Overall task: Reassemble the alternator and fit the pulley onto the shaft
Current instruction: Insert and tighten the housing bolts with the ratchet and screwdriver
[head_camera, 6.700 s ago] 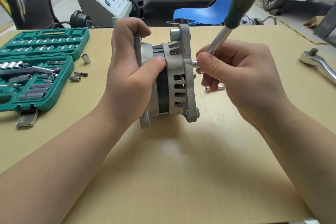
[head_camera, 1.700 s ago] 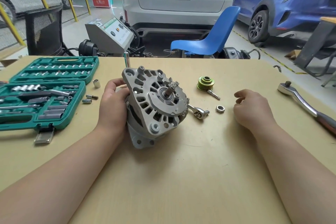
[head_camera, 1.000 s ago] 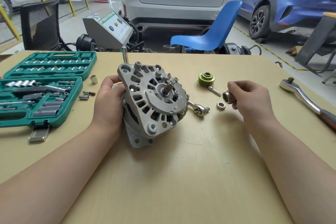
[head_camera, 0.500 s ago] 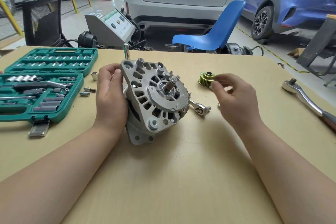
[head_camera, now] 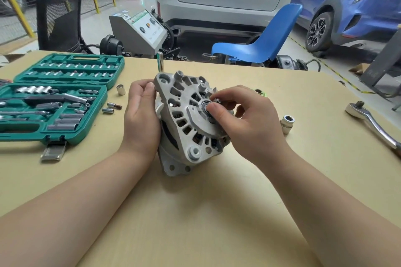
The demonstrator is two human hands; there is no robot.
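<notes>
Along the counter's left edge my open socket case [head_camera: 54, 102] lies with a few loose sockets [head_camera: 110, 108] just beside it. Next comes my left hand [head_camera: 141, 123], palm and curled fingers wrapped round the back of the alternator [head_camera: 184, 128], which stands tilted near the middle of the counter with its front housing facing me. My right hand [head_camera: 245, 119] is at the hub: the thumb and fingers close in a narrow grip round the shaft end [head_camera: 217, 100], seemingly seating a small part there, though my fingers hide what it is.

The pulley [head_camera: 260, 93] is not on yet; only a sliver of it shows past my right hand, toward the far edge. A single socket [head_camera: 287, 122] stands just right of that hand, and the ratchet handle [head_camera: 373, 124] lies near the right edge.

I judge the housing is together and the shaft is being readied. The next move calls for fetching the pulley, lining its bore square with the shaft and sliding it home while my left hand steadies the body.
</notes>
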